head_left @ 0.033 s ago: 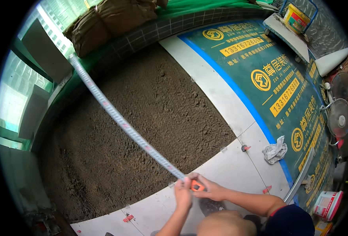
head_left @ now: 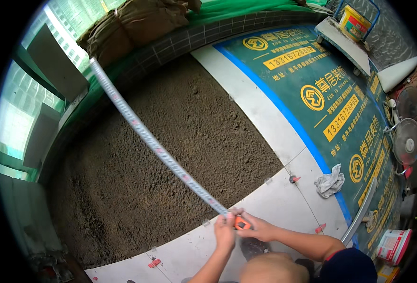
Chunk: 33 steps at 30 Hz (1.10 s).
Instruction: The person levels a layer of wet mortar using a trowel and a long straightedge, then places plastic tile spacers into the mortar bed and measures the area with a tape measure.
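Note:
An orange and black tape measure (head_left: 242, 223) is held in my right hand (head_left: 260, 229), fingers wrapped round its case. From it a long silver-white blade (head_left: 157, 150) runs out to the upper left, bowing slightly above a bed of dark grey-brown mortar (head_left: 137, 203). My left hand (head_left: 224, 232) pinches the blade close to the case. Its far end reaches the low wall at the back. Both hands are over the white floor tiles (head_left: 194, 247) bordering the bed.
Red levelling clips (head_left: 154, 263) stand in the tile joints. To the right lie a crumpled white cloth (head_left: 330, 181), a metal straightedge (head_left: 362, 212) and green printed floor covering (head_left: 284, 70). A white bucket (head_left: 393, 246), a fan (head_left: 407, 140) and a trolley (head_left: 343, 45) bearing a yellow bucket stand beyond.
Both hands and the tape measure have shifted slightly right. The blade has swung a little right too, its far end moving right and nearer the low wall. Both hands keep their grip.

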Each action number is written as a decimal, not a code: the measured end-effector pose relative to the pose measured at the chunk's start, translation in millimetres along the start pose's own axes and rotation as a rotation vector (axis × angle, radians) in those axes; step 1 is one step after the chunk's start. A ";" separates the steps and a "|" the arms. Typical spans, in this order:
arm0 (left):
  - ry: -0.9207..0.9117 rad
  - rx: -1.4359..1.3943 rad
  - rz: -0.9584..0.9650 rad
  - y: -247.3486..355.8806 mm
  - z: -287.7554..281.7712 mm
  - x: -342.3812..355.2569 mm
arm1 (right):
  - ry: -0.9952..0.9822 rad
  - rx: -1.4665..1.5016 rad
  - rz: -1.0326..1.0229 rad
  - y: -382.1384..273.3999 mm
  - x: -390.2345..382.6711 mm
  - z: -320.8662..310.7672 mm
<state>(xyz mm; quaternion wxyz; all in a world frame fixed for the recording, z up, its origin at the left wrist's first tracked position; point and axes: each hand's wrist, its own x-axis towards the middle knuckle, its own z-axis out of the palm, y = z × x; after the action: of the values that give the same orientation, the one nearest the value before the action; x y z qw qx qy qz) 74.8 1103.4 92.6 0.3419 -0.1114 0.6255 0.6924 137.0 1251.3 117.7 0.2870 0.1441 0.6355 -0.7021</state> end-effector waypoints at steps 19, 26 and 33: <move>-0.461 0.609 0.098 -3.7 95.9 105.6 | 0.610 -0.192 0.503 218.0 -230.2 -59.5; -0.429 0.789 -0.049 -49.6 30.4 57.5 | 0.571 -0.012 0.554 163.5 -203.9 -115.1; -0.410 0.879 -0.140 -76.6 1.0 30.2 | 0.507 0.098 0.550 162.7 -191.0 -132.2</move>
<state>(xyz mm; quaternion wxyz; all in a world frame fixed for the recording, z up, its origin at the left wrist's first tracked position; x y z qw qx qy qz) 99.5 1113.2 14.7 0.5184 0.1405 0.7693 0.3459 362.5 1417.8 74.4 0.2914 0.4920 0.5896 -0.5704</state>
